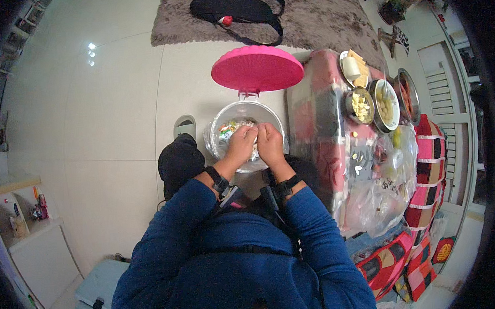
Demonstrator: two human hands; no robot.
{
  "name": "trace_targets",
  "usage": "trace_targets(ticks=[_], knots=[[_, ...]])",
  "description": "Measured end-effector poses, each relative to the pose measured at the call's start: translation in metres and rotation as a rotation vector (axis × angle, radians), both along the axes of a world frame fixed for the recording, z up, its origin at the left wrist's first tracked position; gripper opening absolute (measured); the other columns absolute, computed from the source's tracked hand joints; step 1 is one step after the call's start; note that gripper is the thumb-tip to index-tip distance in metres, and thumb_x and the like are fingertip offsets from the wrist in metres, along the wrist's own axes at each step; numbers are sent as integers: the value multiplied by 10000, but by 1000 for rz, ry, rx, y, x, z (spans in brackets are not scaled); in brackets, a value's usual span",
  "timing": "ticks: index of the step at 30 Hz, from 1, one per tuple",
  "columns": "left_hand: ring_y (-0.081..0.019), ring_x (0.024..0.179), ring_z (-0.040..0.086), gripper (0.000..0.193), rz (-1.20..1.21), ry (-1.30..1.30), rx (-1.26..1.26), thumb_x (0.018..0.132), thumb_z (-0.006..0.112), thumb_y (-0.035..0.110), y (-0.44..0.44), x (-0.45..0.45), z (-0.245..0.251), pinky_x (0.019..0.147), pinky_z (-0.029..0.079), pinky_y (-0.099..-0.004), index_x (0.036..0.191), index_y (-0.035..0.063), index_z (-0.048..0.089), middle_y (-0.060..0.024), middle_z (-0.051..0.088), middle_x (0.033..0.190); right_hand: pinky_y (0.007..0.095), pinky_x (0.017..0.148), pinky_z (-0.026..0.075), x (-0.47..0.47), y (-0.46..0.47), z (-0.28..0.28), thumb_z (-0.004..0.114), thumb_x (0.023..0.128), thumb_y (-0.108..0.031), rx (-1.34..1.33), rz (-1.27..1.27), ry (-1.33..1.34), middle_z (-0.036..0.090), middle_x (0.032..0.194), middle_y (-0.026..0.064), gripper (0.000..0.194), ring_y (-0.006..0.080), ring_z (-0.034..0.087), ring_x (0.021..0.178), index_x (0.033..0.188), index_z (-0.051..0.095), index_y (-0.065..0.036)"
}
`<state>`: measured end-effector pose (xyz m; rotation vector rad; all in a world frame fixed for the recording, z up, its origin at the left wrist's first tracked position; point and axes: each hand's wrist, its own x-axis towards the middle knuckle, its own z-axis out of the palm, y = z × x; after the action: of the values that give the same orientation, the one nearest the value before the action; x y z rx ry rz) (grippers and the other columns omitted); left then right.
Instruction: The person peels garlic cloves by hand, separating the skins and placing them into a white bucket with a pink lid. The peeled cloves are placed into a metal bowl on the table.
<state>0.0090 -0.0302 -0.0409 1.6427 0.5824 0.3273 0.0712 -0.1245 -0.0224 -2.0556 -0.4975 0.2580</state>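
Note:
My left hand and my right hand meet over a round, liner-covered bin. Their fingers are curled in and the fingertips touch; whatever may be pinched between them is hidden. Below the hands, mixed waste with wrappers and pale scraps lies inside the bin. Its pink scalloped lid stands raised at the far side. To the right, on the covered table, a small bowl contains pale yellow pieces that look like peeled garlic cloves. A few small pale pieces lie nearer on the cover.
Behind the small bowl are a white basin with pale food in liquid, a metal basin and a plate. Clear plastic bags occupy the near table. A slipper, black bag and rug are on the floor.

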Motion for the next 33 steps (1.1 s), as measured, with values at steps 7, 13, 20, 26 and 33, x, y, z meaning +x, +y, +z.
trace_targets(ticks=[7,13,20,26,33], knots=[[-119,697,547,256,63,38,-419,898,551,218,11,4,-19,638,452,-301,866,-21,634,-52,620,747,294,682,471,2,-17,-35,544,851,-47,-111,76,220,637,823,83,120,156,585,750,875,631,33],[-402,888,595,345,-203,179,416,938,381,257,8,0,-34,798,448,-478,948,14,625,-224,632,936,341,709,483,0,-20,-23,465,926,-289,249,119,834,649,857,132,347,212,619,821,1000,617,14],[-425,890,601,512,-182,468,416,934,347,374,14,7,-22,804,439,-470,918,-48,637,-290,628,924,424,772,467,-21,-3,-21,441,939,-318,227,23,414,631,917,217,364,356,608,867,993,597,7],[-318,799,645,484,-125,360,78,927,406,360,21,-2,-20,709,463,-413,873,-64,634,-274,642,854,425,717,459,-21,-5,-21,408,945,-232,310,99,217,592,842,224,286,376,596,812,875,567,-4],[-146,643,556,333,34,104,-307,976,420,227,6,-5,-17,610,455,-311,852,-21,604,-71,596,719,364,580,456,-19,-4,-25,415,975,-278,295,-102,131,590,709,125,348,229,567,596,854,567,10]])
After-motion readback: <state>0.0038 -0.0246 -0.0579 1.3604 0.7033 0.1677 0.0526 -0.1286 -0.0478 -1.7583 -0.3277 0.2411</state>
